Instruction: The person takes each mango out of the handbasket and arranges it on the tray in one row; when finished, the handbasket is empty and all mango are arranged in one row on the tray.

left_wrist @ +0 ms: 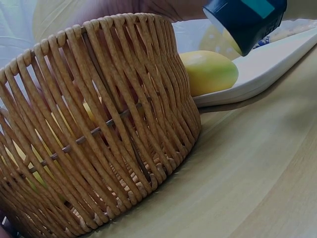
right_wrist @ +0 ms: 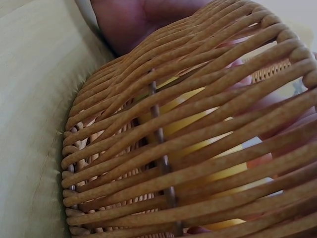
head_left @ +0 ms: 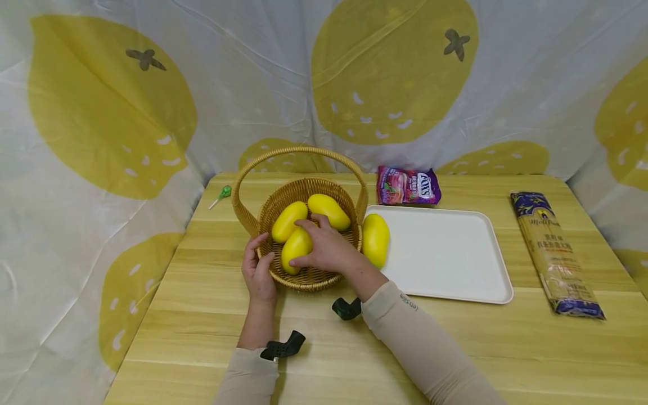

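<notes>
A wicker basket (head_left: 304, 286) with a tall arched handle stands on the table, holding yellow mangoes. My left hand (head_left: 260, 274) grips its left rim, with the thumb by the edge and the fingers along the outer side. Inside, my right hand (head_left: 331, 247) reaches over the near rim and holds the front mango (head_left: 295, 247) between thumb and fingers. Behind it lie a second mango (head_left: 289, 221) and a third mango (head_left: 329, 211). From the left wrist view, the woven basket wall (left_wrist: 109, 124) hides most of the fruit.
Right of the basket, one more mango (head_left: 376, 241) rests at the left edge of a white tray (head_left: 445, 253). A purple candy bag (head_left: 408, 186) lies behind the tray, a pasta pack (head_left: 557, 256) at the right, and a green lollipop (head_left: 223, 194) at the back left.
</notes>
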{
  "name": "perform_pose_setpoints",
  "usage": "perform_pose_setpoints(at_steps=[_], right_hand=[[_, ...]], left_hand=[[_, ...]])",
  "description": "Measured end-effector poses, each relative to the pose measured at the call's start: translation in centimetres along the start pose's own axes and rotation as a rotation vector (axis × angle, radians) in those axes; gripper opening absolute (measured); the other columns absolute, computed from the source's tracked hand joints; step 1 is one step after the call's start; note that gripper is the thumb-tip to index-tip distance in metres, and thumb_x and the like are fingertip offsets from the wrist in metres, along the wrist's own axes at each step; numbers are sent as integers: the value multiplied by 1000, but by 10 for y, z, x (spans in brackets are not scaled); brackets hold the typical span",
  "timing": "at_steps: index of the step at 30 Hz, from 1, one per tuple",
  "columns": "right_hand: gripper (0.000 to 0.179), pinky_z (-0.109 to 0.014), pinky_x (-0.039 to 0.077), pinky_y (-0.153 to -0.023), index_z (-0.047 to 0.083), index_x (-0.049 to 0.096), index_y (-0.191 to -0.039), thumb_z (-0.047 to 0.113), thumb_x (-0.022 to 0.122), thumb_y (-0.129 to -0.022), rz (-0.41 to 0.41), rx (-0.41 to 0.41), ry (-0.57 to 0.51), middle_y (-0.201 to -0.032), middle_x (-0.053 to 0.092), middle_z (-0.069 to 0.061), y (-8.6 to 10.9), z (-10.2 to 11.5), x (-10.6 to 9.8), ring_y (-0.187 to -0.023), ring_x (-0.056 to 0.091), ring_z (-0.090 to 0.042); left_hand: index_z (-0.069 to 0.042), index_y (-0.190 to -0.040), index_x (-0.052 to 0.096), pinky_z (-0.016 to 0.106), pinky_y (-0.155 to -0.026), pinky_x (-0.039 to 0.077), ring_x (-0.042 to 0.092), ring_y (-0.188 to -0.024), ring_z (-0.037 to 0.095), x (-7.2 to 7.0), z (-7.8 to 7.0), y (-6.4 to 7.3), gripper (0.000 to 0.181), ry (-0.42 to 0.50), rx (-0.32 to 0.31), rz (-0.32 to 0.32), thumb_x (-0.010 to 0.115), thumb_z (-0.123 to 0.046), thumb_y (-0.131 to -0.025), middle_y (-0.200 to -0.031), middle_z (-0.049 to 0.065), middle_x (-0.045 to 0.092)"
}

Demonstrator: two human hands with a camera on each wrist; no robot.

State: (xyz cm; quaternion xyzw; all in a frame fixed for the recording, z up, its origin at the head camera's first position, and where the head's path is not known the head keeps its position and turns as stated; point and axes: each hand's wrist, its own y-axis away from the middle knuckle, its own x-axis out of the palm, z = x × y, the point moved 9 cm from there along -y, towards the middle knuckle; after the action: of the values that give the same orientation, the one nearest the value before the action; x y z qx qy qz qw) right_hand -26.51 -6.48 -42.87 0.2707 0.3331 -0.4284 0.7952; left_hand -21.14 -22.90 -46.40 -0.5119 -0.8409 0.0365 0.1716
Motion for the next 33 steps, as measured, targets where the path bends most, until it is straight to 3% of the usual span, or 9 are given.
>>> perform_pose_setpoints(at_steps=[6,15,22,33], right_hand=[[85,-58,44,-110,27,39,-157,55,76,-86,-3,16,20,-167,22,-18,0,-1,0,-138,50,-42],[79,-56,43,-112,27,41,-156,51,74,-89,3,6,39,-165,27,-17,0,0,0,-138,51,-40],[77,-54,45,-111,25,43,-155,50,74,-89,3,-9,48,-164,29,-16,-1,1,0,-136,53,-38],[75,-55,47,-109,24,47,-152,46,78,-87,-8,-31,17,-161,32,-17,1,2,-2,-132,56,-38]], left_hand=[[9,-127,59,38,-119,30,39,-144,22,0,0,1,43,3,-11,-2,47,6,-86,-144,14,53],[6,-125,61,39,-120,26,39,-144,22,0,1,1,41,13,0,5,47,7,-86,-142,13,56],[2,-123,65,40,-121,24,39,-143,21,1,0,0,41,16,15,9,48,7,-86,-138,11,59],[3,-124,64,33,-117,31,39,-144,22,1,1,1,41,23,-15,1,47,6,-86,-144,14,53]])
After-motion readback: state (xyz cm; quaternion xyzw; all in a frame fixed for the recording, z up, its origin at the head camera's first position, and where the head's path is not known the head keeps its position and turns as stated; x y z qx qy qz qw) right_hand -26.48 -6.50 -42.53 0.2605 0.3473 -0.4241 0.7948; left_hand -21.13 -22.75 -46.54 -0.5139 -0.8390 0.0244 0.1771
